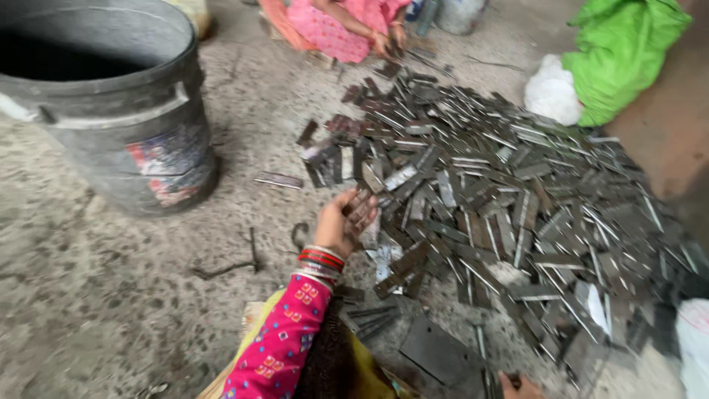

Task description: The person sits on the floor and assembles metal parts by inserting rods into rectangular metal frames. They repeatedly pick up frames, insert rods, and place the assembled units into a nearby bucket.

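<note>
So the concrete floor (96,295) is the biggest thing here, rough, grey and stained, and everything sits right on it. Spread over the right half is a huge heap of flat metal strips (502,199), dark and dull with a few shinier ones, mostly thin rectangles lying every which way and overlapping each other. Up in the far left corner stands a big grey plastic bucket (118,111), round, grimy, with a worn label on its side, well apart from the heap. Along the far right there's a bright green cloth bundle (624,48) with a white sack (552,92) just beside it. At the far edge another person in pink clothing (336,26) sits at the top of the heap, hands down among the strips. Now the wearer: the left hand (343,222) is raised over the near left edge of the heap, palm turned up, fingers loosely curled around a few small dark metal pieces (362,207) resting in it; the wrist has red and silver bangles (321,260) and a pink patterned sleeve (284,340). The right hand (521,386) only peeks in at the bottom edge, touching a flat dark plate (436,351), and I honestly can't tell if it's gripping or spread. A bent wire piece (233,262) lies alone left of the hand.
</note>
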